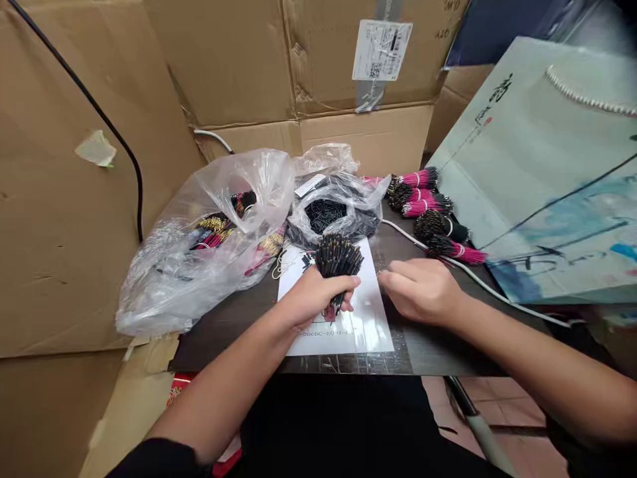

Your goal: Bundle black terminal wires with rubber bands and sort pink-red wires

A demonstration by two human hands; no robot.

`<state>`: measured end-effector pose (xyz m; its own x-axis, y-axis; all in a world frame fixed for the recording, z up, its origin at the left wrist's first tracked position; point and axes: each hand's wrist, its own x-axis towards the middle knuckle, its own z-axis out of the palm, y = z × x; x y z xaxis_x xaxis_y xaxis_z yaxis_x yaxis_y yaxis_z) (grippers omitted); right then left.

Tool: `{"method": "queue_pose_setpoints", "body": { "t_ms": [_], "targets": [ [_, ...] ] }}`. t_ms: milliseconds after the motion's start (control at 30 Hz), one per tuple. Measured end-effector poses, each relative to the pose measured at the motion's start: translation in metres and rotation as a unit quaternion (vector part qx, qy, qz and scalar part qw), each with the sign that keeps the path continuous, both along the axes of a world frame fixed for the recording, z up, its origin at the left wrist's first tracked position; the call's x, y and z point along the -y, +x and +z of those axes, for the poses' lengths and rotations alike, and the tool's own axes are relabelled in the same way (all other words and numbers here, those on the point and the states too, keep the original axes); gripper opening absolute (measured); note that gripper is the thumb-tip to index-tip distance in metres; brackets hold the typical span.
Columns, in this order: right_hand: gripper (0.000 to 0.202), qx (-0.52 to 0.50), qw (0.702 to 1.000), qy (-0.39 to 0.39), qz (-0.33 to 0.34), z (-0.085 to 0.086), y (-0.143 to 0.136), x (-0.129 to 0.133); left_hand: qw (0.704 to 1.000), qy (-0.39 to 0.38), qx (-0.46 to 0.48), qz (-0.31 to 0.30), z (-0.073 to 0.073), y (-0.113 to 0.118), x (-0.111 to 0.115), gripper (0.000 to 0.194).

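Note:
My left hand (318, 295) is wrapped round a bundle of black wires (339, 257), whose brassy tips fan out at the top. Beneath it lies a printed white sheet (343, 340) on the dark table. To the right of the sheet, my right hand (418, 285) is closed, thumb and fingers pressed together; whatever they hold, if anything, is too small to name. Just beyond the bundle is an open plastic bag (368, 206) full of small black tubes (324, 216). A few loose black tubes (307, 261) lie on the sheet's upper left.
A large clear bag (174, 292) with wire bundles stands at the left. Pink and black wire bundles (428, 204) lie at the back right, beside a white cable (490, 290) and a leaning painted panel (562, 166). Cardboard boxes (239, 60) wall the back and left.

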<state>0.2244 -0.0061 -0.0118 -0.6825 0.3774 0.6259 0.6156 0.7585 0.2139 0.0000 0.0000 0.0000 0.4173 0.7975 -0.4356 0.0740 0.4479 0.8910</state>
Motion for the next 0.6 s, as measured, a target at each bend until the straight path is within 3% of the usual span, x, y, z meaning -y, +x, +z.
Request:
{"method": "queue_pose_setpoints", "body": {
  "t_ms": [200, 300, 400, 500, 600],
  "targets": [
    [0.020, 0.014, 0.994, 0.096, -0.047, 0.007, 0.004, -0.027, 0.996, -0.061, 0.038, -0.043, 0.003, 0.003, -0.016, 0.026],
    [0.020, 0.024, 0.996, 0.072, -0.036, 0.009, 0.006, -0.033, 0.995, -0.078, 0.032, -0.053, -0.001, 0.005, -0.015, 0.030],
    [0.016, 0.012, 0.997, 0.077, -0.028, 0.007, 0.009, -0.036, 0.995, -0.073, 0.069, -0.025, -0.007, 0.007, -0.013, 0.029],
    [0.013, 0.024, 0.995, 0.070, -0.071, 0.003, 0.008, -0.033, 0.988, -0.050, 0.148, 0.014, -0.014, 0.006, -0.016, 0.025],
    [0.013, 0.072, 0.992, 0.017, -0.106, -0.001, 0.002, -0.025, 0.982, -0.044, 0.182, 0.037, -0.020, 0.003, -0.021, 0.022]
  ]
}}
